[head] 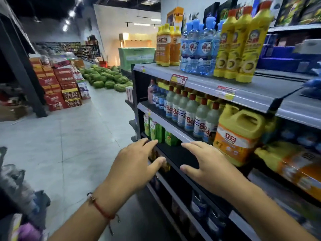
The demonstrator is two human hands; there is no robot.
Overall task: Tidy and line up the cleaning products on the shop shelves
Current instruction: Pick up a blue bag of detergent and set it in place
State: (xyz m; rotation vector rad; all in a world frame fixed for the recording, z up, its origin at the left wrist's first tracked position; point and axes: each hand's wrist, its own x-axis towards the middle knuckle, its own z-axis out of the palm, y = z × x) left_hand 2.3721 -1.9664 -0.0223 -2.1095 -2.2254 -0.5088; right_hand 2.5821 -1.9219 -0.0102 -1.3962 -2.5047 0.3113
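My left hand [134, 165] and my right hand [206, 165] are both stretched out, fingers apart and holding nothing, in front of a dark gap on the third shelf down. Just behind them stand green packs [157, 132]. On the shelf above, a row of white bottles with red caps [191, 113] runs back to front, ending beside a large yellow jug [238, 134]. The top shelf [199, 79] carries orange-yellow bottles [166, 46], clear blue bottles [199, 47] and yellow bottles with orange caps [241, 46].
The shelving unit fills the right side. On the left runs a grey tiled aisle [73, 133], with stacked red cartons [59, 87] and a pile of watermelons [107, 79] further back. Dark bags [19, 188] sit at the lower left.
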